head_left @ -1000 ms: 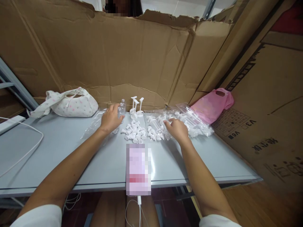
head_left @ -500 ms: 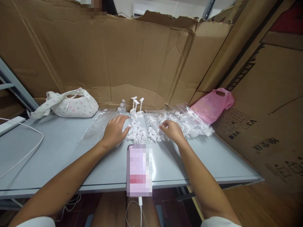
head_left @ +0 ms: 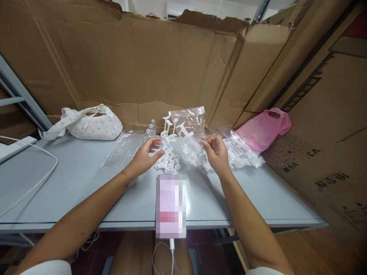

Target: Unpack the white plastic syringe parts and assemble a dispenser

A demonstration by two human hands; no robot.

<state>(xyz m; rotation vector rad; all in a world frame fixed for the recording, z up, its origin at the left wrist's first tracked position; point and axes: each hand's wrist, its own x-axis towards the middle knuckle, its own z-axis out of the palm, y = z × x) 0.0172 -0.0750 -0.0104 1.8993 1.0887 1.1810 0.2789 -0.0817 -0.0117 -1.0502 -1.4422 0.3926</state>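
Plastic bag [head_left: 187, 126] of white parts, lifted in the pinching right hand [head_left: 216, 152], could spill onto the loose pile [head_left: 168, 160] beneath the open, empty left hand [head_left: 146, 156].

Grey counter [head_left: 71, 191]. On it: floral bag [head_left: 91, 124] far left; white cable [head_left: 31, 183] left; clear wrap [head_left: 123, 147]; small bottle [head_left: 149, 131]; heap of white caps [head_left: 168, 162] centre; bags of white parts [head_left: 243, 151]; pink bag [head_left: 263, 128] far right; phone [head_left: 171, 206] at near edge.
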